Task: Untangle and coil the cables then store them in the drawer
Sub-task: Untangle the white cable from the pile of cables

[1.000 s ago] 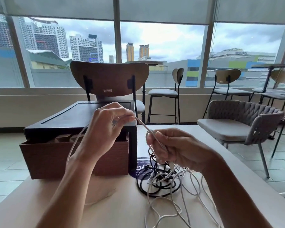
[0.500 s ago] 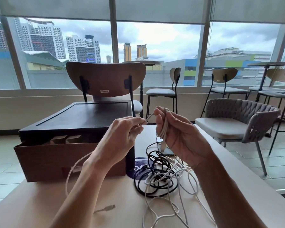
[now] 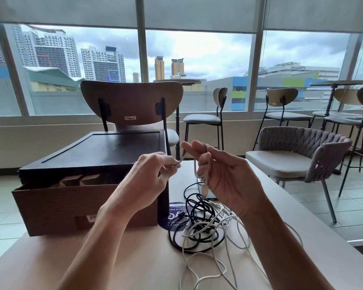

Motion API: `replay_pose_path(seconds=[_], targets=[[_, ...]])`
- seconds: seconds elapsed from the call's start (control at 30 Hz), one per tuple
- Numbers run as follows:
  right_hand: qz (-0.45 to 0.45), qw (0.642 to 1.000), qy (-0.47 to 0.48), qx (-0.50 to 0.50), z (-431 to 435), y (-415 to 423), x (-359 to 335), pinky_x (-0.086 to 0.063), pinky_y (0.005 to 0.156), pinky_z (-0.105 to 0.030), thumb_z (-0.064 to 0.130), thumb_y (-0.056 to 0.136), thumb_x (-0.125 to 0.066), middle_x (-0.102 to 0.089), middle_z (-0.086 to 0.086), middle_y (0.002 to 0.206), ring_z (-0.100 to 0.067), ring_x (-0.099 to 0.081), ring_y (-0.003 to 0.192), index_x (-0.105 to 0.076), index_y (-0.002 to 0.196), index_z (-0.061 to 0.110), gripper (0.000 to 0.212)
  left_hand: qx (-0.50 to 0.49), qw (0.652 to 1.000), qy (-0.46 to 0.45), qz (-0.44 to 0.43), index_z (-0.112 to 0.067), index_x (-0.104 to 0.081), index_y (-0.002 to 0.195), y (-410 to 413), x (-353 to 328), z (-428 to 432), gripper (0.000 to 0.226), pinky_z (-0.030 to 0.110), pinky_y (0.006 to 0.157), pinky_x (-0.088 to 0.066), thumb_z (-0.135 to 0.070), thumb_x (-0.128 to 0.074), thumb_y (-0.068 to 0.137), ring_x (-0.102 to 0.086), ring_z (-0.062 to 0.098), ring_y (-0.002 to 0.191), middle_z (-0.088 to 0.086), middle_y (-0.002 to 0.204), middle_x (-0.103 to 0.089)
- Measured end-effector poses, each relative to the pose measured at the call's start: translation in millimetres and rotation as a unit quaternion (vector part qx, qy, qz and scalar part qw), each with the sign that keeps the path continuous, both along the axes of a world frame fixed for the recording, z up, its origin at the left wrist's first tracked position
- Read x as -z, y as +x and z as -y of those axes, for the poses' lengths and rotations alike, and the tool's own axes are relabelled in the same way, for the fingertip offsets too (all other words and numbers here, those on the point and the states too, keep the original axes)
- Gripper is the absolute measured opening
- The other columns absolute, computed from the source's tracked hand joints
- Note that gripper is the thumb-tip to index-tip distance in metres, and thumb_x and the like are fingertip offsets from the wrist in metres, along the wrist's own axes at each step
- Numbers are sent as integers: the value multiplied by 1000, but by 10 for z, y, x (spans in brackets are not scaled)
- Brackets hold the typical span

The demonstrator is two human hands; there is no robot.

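My left hand (image 3: 147, 181) pinches a white cable (image 3: 199, 266) near its end, just left of my right hand (image 3: 224, 174). That cable runs over my right hand's raised fingers, which are loosely curled round a few hanging turns of it. The rest of the white cable trails down in loose loops on the table. A black cable (image 3: 195, 233) lies tangled with it in a rough coil below my right hand. The brown drawer (image 3: 57, 206) stands pulled out from a dark box (image 3: 105, 151) at the left.
The light table (image 3: 134, 258) carries everything; its right edge runs diagonally past my right arm. A round dark sticker (image 3: 174, 214) lies beside the box. A wooden chair (image 3: 132, 101) stands behind the box, and a grey woven armchair (image 3: 302, 153) stands at the right.
My left hand drew close to my right, bringing the white cable's end across. My right hand rose with fingers lifted, and cable turns now hang over them.
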State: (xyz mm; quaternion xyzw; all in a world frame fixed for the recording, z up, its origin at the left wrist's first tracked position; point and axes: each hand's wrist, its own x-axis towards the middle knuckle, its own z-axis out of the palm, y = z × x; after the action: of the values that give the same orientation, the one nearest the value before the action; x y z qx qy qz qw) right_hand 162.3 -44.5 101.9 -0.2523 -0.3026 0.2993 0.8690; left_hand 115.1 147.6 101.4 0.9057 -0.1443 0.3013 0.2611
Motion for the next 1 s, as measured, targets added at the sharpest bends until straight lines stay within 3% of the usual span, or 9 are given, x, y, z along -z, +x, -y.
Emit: replay_pose_path(seconds=[0.07, 0.13, 0.27, 0.37, 0.47, 0.6, 0.77, 0.9, 1.0], targets=[[-6, 999, 14, -41, 21, 39, 15, -52, 63, -22, 7, 99, -38, -67, -19, 106, -7, -57, 60, -63, 113, -11, 34, 0, 1000, -15, 8, -22, -76, 107, 2, -14, 10, 15, 4, 73, -41, -19, -66, 96, -62, -6, 86, -19, 87, -68], [-1, 999, 13, -51, 20, 82, 32, -46, 60, -20, 10, 100, -37, -62, -7, 84, -6, -49, 54, -61, 114, -8, 33, -5, 999, -37, 11, -24, -73, 111, -2, -30, 22, 19, 2, 72, -40, -16, -66, 95, -62, -7, 85, -18, 86, -68], [19, 1000, -19, -13, -30, 101, 89, -48, 62, -21, 16, 101, -41, -51, 4, 64, -4, -41, 45, -63, 108, -2, 29, 11, 996, -86, 1, -38, -67, 121, -22, -59, 75, 29, 3, 69, -43, -21, -64, 97, -65, -6, 84, -14, 85, -70], [17, 999, -27, -14, -64, 98, 124, -53, 73, -24, 17, 102, -42, -61, 1, 70, -4, -48, 47, -63, 107, -2, 29, 63, 985, -163, -12, -41, -69, 114, -21, -78, 123, 21, 12, 63, -49, -31, -59, 97, -70, 0, 82, -12, 85, -73], [24, 998, -38, -32, -76, 77, 116, -58, 78, -27, 16, 99, -47, -69, -6, 82, -6, -63, 59, -68, 104, -3, 28, 113, 966, -233, -27, -31, -73, 113, -32, -100, 156, 30, 14, 59, -47, -42, -55, 92, -67, 4, 75, -4, 89, -74], [19, 998, -35, -58, -80, 82, 132, -60, 72, -28, 11, 87, -71, -68, -10, 81, -11, -69, 65, -67, 103, -5, 24, 136, 950, -278, -33, -22, -78, 103, -51, -118, 181, 23, 9, 59, -44, -33, -62, 91, -60, -4, 69, -6, 91, -78], [21, 998, -58, -34, -91, 94, 181, -59, 73, -30, 14, 101, -43, -69, -11, 83, -15, -69, 68, -64, 110, -7, 32, 92, 940, -326, -34, -17, -79, 90, -32, -103, 114, 10, 12, 58, -45, -22, -69, 89, -60, 3, 65, -2, 86, -77], [69, 991, -111, 13, -44, 123, 200, -58, 82, -33, 8, 101, -41, -69, -23, 106, -24, -73, 85, -59, 119, -11, 32, 46, 940, -337, -13, -19, -77, 85, -46, -111, -21, 6, 13, 55, -47, -18, -72, 89, -61, 5, 65, 6, 78, -74], [82, 987, -139, -4, 12, 144, 203, -58, 83, -32, 4, 100, -39, -69, -25, 110, -28, -73, 94, -58, 121, -13, 33, 43, 944, -326, -20, -15, -77, 87, -54, -125, -72, 5, 12, 57, -47, -18, -73, 87, -62, 5, 66, 0, 74, -74]])
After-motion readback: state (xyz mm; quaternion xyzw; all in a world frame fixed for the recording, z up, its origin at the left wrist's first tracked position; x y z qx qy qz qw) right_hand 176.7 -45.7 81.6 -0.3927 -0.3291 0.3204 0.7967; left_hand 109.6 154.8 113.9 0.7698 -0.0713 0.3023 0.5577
